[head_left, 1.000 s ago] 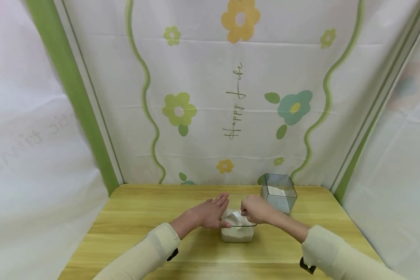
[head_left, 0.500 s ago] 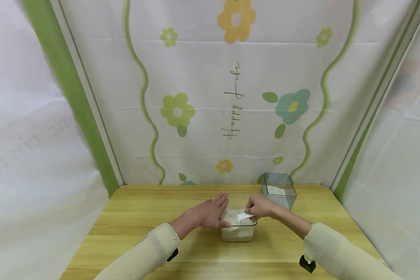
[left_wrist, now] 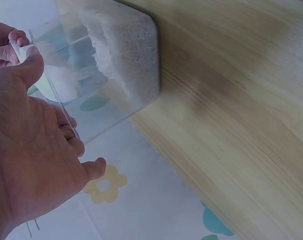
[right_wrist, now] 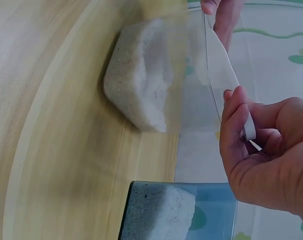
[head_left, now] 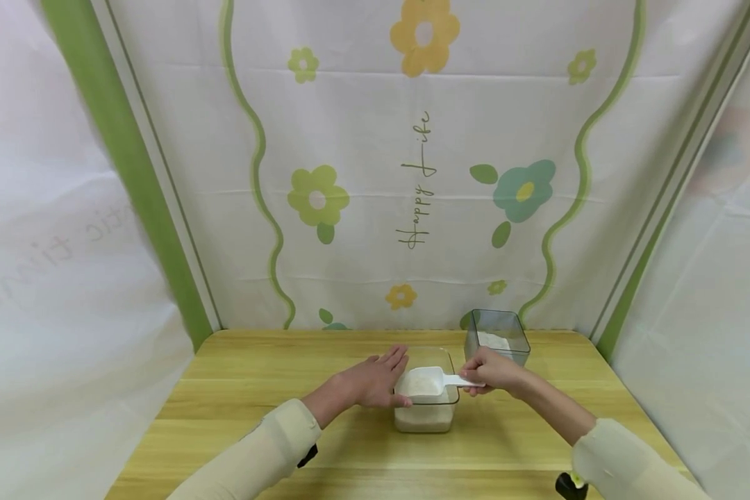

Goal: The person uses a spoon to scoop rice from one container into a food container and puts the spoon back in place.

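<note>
A white scoop [head_left: 426,382] filled with off-white powder or fine grain lies level over the clear square container [head_left: 422,419]. My right hand [head_left: 494,370] pinches the scoop's handle between thumb and fingers, just right of the rim. My left hand [head_left: 375,382] rests against the container's left side, its fingers extended and the thumb over the near rim. In the left wrist view, the fingertips of the left hand [left_wrist: 41,135] touch the clear rim. Through the clear wall in the right wrist view, the container's contents [right_wrist: 136,75] form an uneven, sloping heap.
A grey-blue tinted square container [head_left: 512,339], partly filled with white powder, stands at the back right behind the right hand. The wooden table [head_left: 275,361] meets a printed fabric curtain [head_left: 362,243] at its back edge, with fabric on both sides too.
My right hand has drawn the scoop up out of the contents and to the right; its bowl now shows full above the container. The left hand keeps its place.
</note>
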